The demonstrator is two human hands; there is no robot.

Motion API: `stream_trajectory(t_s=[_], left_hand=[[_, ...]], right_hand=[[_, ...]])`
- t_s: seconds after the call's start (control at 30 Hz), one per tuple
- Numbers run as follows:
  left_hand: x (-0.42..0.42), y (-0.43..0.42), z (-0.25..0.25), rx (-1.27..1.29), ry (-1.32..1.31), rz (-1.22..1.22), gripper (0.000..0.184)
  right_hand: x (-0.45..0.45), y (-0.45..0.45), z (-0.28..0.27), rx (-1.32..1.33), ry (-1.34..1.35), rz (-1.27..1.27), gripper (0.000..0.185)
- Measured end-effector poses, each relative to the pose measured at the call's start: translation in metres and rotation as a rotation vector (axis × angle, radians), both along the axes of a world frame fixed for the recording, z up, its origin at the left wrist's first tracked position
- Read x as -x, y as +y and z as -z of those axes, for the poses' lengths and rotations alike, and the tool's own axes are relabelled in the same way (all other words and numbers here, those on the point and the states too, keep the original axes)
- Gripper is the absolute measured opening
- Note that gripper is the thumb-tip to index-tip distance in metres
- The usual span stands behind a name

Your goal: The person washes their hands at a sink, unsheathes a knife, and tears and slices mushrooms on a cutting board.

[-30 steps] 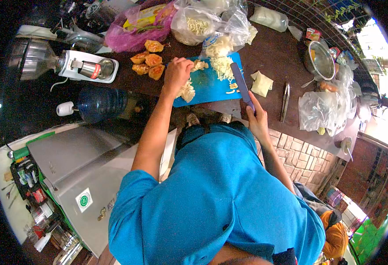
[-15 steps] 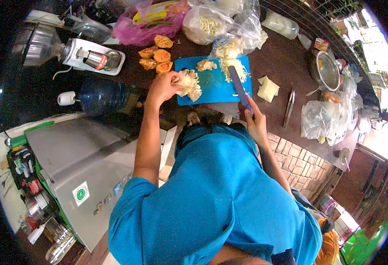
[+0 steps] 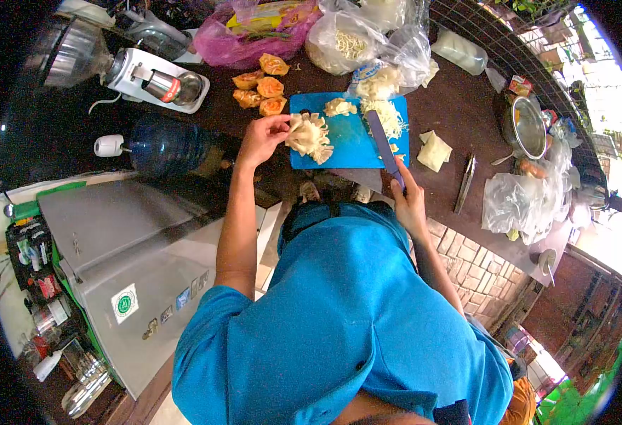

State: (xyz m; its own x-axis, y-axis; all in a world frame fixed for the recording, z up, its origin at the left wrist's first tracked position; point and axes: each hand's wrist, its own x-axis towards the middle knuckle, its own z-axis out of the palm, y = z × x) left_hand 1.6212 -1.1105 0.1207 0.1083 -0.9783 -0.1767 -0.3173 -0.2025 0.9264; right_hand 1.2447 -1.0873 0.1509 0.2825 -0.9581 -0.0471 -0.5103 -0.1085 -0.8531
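My left hand (image 3: 264,139) is closed, fingertips pinching a pale, frilly oyster mushroom cluster (image 3: 310,140) over the left part of the blue cutting board (image 3: 350,157). My right hand (image 3: 411,197) is wrapped round the handle of a purple-grey knife (image 3: 381,140). The blade points away from me across the right side of the board, its tip at the pile of thin pale shreds (image 3: 387,120). A smaller mushroom piece (image 3: 340,107) lies near the board's far edge. Whether the blade touches the board I cannot tell.
Several cut orange pieces (image 3: 270,87) lie left of the board. Beyond it are a pink plastic bag (image 3: 254,46) and clear bags (image 3: 343,42). On the right are a folded pale packet (image 3: 434,151), metal tongs (image 3: 466,184), a steel bowl (image 3: 528,127) and more plastic bags (image 3: 512,198).
The mushroom cluster has turned in my left hand and shows a different side. The knife tip has shifted slightly left relative to the board. The whole view has moved a little.
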Motion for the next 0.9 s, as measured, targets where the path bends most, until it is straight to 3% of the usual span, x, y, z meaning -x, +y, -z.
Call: stream_trajectory(t_s=[0.07,0.13,0.37,0.43,0.47,0.53,0.57,0.63,0.9], left_hand=[[-0.003,0.004,0.001,-0.056,-0.085,0.024,0.044],[-0.005,0.01,0.009,-0.046,0.077,-0.054,0.046],[-0.012,0.021,0.029,0.008,0.131,-0.042,0.043],[-0.008,0.02,0.011,-0.095,-0.186,0.089,0.039],[-0.01,0.02,0.015,-0.092,-0.185,0.087,0.039],[-0.017,0.02,0.026,-0.247,-0.003,0.121,0.034],[-0.022,0.022,0.031,-0.244,-0.003,0.12,0.034],[-0.025,0.026,0.032,-0.17,0.31,0.13,0.027],[-0.016,0.024,0.029,-0.174,0.157,0.096,0.021]], right_hand=[[0.0,0.001,0.003,-0.022,0.007,0.007,0.052],[-0.001,0.002,-0.001,-0.054,0.012,0.008,0.052],[-0.004,0.002,-0.002,-0.102,0.018,-0.003,0.052],[-0.005,0.002,-0.002,-0.099,0.021,-0.006,0.052],[-0.005,0.002,-0.003,-0.091,0.021,-0.006,0.053],[-0.005,0.003,-0.002,-0.077,0.01,-0.011,0.053],[-0.006,0.003,-0.001,-0.066,-0.003,-0.014,0.053],[-0.006,0.004,0.003,-0.014,-0.023,-0.022,0.053],[-0.004,0.006,0.003,-0.075,0.005,-0.012,0.052]])
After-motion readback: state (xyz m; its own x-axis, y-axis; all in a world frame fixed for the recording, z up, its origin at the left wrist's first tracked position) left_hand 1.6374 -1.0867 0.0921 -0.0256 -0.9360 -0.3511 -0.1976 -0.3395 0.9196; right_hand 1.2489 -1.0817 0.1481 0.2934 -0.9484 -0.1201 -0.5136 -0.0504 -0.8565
